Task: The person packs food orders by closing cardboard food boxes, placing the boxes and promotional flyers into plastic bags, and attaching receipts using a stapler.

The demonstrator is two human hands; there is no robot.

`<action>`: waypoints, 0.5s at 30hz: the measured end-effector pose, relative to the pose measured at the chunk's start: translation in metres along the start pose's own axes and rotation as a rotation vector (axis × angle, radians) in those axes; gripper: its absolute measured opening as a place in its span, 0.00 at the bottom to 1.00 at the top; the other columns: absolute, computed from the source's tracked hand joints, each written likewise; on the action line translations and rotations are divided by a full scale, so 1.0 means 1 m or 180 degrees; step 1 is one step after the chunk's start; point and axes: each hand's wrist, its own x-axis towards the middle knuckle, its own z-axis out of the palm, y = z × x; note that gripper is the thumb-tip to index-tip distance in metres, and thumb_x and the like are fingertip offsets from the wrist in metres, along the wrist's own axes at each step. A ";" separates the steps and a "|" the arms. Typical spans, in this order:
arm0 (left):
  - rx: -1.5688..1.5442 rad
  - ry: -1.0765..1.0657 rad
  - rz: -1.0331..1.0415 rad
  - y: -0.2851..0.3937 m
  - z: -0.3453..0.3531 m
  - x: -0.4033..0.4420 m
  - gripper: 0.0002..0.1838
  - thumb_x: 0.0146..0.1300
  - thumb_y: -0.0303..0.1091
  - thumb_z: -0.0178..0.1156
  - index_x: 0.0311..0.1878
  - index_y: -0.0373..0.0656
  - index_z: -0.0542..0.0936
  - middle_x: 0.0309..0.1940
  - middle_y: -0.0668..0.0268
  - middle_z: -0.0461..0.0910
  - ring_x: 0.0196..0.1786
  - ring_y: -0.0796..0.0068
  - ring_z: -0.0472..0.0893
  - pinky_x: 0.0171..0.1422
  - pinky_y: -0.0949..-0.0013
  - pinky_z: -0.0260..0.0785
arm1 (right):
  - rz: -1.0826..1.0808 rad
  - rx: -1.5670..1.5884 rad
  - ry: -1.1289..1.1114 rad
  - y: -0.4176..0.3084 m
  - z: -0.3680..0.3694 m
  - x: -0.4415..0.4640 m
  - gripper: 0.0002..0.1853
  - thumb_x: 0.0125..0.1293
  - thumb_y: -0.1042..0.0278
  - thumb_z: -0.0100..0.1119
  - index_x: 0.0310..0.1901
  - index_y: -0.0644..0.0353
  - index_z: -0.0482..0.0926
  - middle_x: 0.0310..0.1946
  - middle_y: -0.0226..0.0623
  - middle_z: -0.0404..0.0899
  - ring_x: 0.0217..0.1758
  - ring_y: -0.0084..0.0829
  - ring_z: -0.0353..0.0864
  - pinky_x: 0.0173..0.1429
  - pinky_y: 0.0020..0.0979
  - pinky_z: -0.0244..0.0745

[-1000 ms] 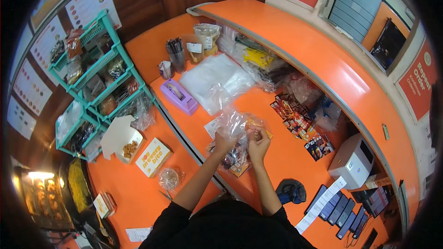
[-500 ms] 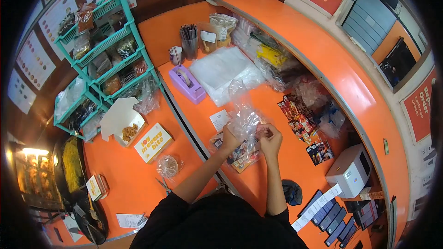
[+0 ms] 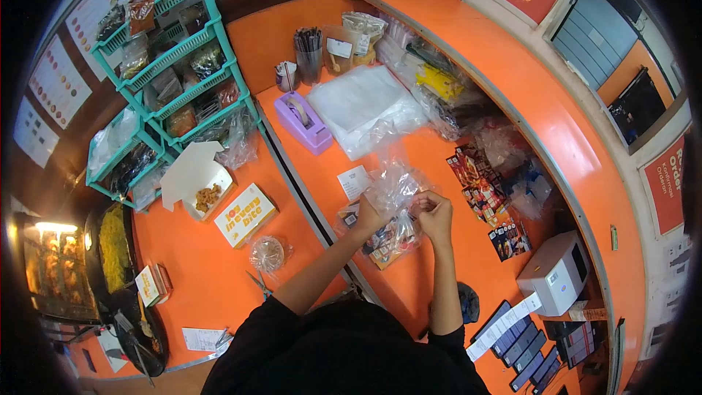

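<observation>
A: Where is the clear plastic bag (image 3: 398, 181)?
B: Over the orange counter (image 3: 468, 307), in front of the person's black-clad torso (image 3: 344, 355), between the two hands. Its gathered upper part spreads above them, and the lower part hangs over printed cards (image 3: 386, 249).
A: How does the left hand (image 3: 371, 217) stand?
B: Its fingers are closed on the bag's left side.
A: And the right hand (image 3: 436, 213)?
B: At the bag's right edge, fingertips bunched together. I can't tell whether any film is caught between them. The two hands are apart, with the bag bridging the gap.
A: What's in the bag?
B: Creases and glare hide that.
A: What lies near it?
B: A white receipt (image 3: 354, 182) just beyond the left hand, then a stack of clear bags (image 3: 365, 108) with a purple tape dispenser (image 3: 304, 124) to its left. To the right, more printed leaflets (image 3: 479, 186) lie near the shelf opening.
A: And left of the metal strip (image 3: 301, 194)?
B: An open carton (image 3: 197, 183) holding browned, crumbly food (image 3: 208, 197), and beside it a closed box (image 3: 247, 216) reading "joy in every bite". Nearer the person are a plastic-wrapped round container (image 3: 267, 254) and scissors (image 3: 260, 285). A teal basket rack (image 3: 178, 107) of packets stands behind the carton.
</observation>
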 end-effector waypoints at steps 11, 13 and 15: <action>0.0168 -0.0230 -0.0196 -0.030 -0.003 0.007 0.21 0.49 0.38 0.70 0.45 0.38 0.79 0.37 0.59 0.82 0.40 0.67 0.81 0.47 0.63 0.73 | -0.1059 -0.1538 -0.0323 -0.007 -0.002 0.001 0.09 0.51 0.81 0.54 0.36 0.66 0.78 0.27 0.48 0.81 0.30 0.44 0.82 0.38 0.37 0.75; 0.0317 -0.0967 -0.0570 -0.035 -0.003 0.011 0.24 0.48 0.41 0.71 0.46 0.37 0.78 0.39 0.54 0.82 0.42 0.64 0.82 0.47 0.63 0.73 | -0.1203 -0.1775 -0.0488 0.005 -0.004 0.008 0.17 0.51 0.81 0.53 0.45 0.68 0.74 0.33 0.55 0.76 0.35 0.55 0.77 0.39 0.46 0.73; 0.0337 -0.0858 -0.0561 -0.030 -0.006 0.009 0.25 0.46 0.41 0.71 0.45 0.36 0.78 0.40 0.51 0.81 0.44 0.63 0.82 0.47 0.63 0.73 | -0.0855 -0.1485 -0.0237 0.003 -0.005 0.008 0.14 0.53 0.79 0.51 0.44 0.68 0.75 0.33 0.55 0.77 0.37 0.55 0.78 0.43 0.46 0.72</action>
